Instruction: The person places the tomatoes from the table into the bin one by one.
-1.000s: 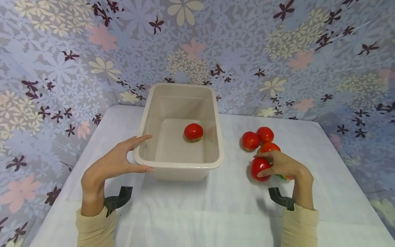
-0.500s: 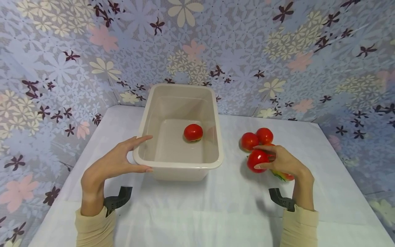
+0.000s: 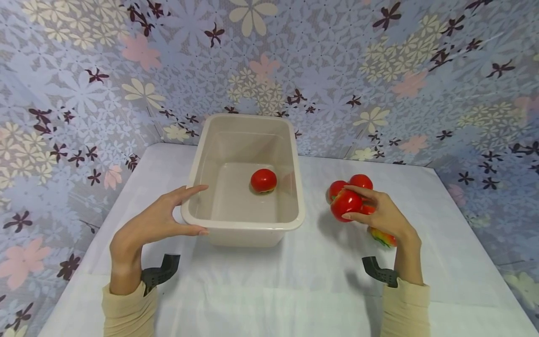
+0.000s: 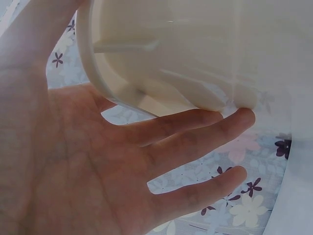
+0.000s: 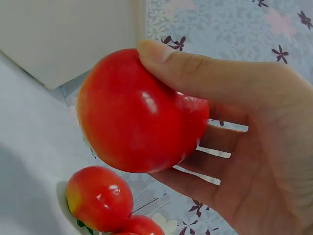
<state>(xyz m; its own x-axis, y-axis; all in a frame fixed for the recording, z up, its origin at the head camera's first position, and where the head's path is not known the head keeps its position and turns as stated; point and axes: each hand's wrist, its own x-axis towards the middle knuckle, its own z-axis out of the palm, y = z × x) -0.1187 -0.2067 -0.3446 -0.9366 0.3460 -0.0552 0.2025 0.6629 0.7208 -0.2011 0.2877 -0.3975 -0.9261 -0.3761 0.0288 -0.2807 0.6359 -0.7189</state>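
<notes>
My right hand (image 3: 381,213) pinches a glossy red tomato (image 3: 346,206) between thumb and fingers, held above the table at the right. In the right wrist view the thumb lies over the top of the tomato (image 5: 142,112) and the fingers are behind it. My left hand (image 3: 157,217) is at the near left corner of a beige plastic bin (image 3: 246,225), thumb and fingers spread around the corner. The left wrist view shows its straight fingers (image 4: 195,142) against the bin's outer wall (image 4: 161,73). One red tomato (image 3: 264,180) lies on the bin floor.
Beyond the right hand sit more tomatoes (image 3: 360,180), some partly hidden. A red-yellow piece with green leaves (image 3: 384,237) lies below that hand, its kind unclear. White cloth covers the table (image 3: 269,290); a flowered backdrop (image 3: 320,70) rises behind the bin.
My right hand has lifted the tomato off the table and carried it slightly left and away from me, beside the other tomatoes. The left hand and bin have stayed in place.
</notes>
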